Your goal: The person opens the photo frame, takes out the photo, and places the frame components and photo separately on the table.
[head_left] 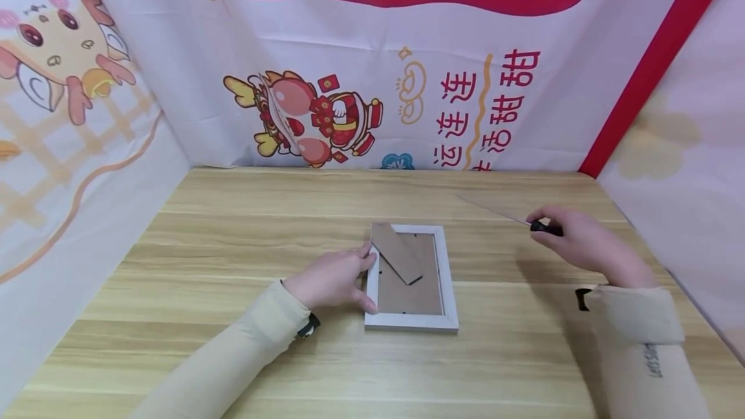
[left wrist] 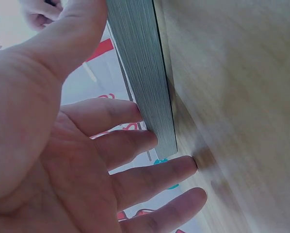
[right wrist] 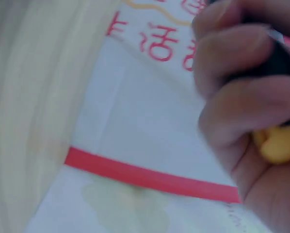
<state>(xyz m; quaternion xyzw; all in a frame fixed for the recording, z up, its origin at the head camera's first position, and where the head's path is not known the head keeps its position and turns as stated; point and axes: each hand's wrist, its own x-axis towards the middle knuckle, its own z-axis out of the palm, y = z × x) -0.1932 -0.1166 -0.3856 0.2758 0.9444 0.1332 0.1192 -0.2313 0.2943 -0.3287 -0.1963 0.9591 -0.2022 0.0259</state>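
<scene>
A white picture frame (head_left: 450, 293) lies face down on the table, its brown backing board (head_left: 427, 299) showing. An easel leg (head_left: 398, 254) slants across that board from the top left corner. Along the frame's left side rests my left hand (head_left: 337, 277), thumb near the lower left corner and fingers higher up. The left wrist view shows these fingers fairly straight, fingertips at the frame's side edge (left wrist: 142, 77). Raised over the right of the table, my right hand (head_left: 573, 241) grips a screwdriver (head_left: 547, 229) with a black and yellow handle. Its long thin shaft points left, away from the frame.
The wood-grain table (head_left: 233, 225) meets a printed cloth backdrop (head_left: 349, 24) at its far edge. Similar cloth walls stand at left (head_left: 64, 115) and right (head_left: 669, 128).
</scene>
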